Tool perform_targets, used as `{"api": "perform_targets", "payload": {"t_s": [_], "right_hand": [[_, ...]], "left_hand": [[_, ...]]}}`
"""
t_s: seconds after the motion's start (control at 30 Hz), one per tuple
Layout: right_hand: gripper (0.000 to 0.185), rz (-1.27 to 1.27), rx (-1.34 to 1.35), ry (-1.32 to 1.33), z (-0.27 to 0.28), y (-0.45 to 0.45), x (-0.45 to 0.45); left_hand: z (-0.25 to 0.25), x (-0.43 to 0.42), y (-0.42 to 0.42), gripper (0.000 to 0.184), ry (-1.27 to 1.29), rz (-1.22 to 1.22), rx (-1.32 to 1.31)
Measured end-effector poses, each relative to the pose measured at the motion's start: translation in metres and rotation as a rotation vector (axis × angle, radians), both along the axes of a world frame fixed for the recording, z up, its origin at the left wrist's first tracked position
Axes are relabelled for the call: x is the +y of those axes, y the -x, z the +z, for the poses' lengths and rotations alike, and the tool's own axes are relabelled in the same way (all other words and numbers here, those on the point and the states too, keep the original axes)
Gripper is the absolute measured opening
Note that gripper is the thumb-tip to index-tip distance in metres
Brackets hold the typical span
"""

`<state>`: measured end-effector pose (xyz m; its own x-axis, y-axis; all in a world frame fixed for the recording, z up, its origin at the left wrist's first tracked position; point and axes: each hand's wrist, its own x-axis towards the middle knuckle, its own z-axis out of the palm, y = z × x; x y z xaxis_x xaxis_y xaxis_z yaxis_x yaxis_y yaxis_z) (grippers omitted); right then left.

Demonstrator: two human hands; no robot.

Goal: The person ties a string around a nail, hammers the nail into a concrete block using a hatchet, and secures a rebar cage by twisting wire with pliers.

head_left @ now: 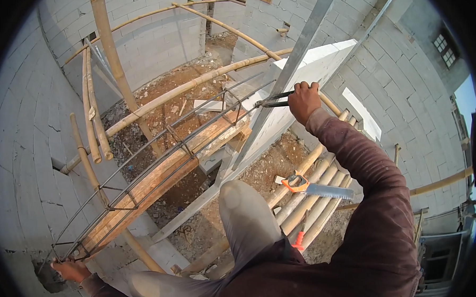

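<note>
My right hand point(304, 102) is closed around the black handles of a pair of pincers point(277, 104). Their jaws are at the far end of a rebar cage point(186, 149), beside an upright metal strip; whether they bite a bar or tie wire is too small to tell. At the cage's near end, lower left, my left hand point(72, 270) grips its bars, the fingertips partly hidden. The cage, long thin bars joined by bent stirrups, slopes up to the right over a wooden board point(139, 208).
On bamboo poles point(309, 206) to the right lie a handsaw point(327, 191) with an orange handle and a red-handled tool point(299, 240). A slanting metal strip point(302, 47) stands before a white block wall point(327, 65). Rubble ground point(177, 95) lies below; a long bamboo pole point(193, 88) crosses behind.
</note>
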<state>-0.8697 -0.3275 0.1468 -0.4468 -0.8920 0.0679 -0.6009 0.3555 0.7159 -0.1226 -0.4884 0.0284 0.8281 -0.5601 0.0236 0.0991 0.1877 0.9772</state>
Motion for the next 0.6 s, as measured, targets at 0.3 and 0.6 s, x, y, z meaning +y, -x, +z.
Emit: {"api": "perform_targets", "payload": {"t_s": [0.3, 0.6], "right_hand": [[0.022, -0.014, 0.001, -0.017, -0.004, 0.006, 0.002], [0.022, 0.000, 0.010, -0.040, 0.000, 0.003, -0.005]], "left_hand": [[-0.002, 0.000, -0.005, 0.038, -0.016, -0.013, -0.001], [0.000, 0.001, -0.002, 0.039, -0.034, -0.010, -0.008]]}}
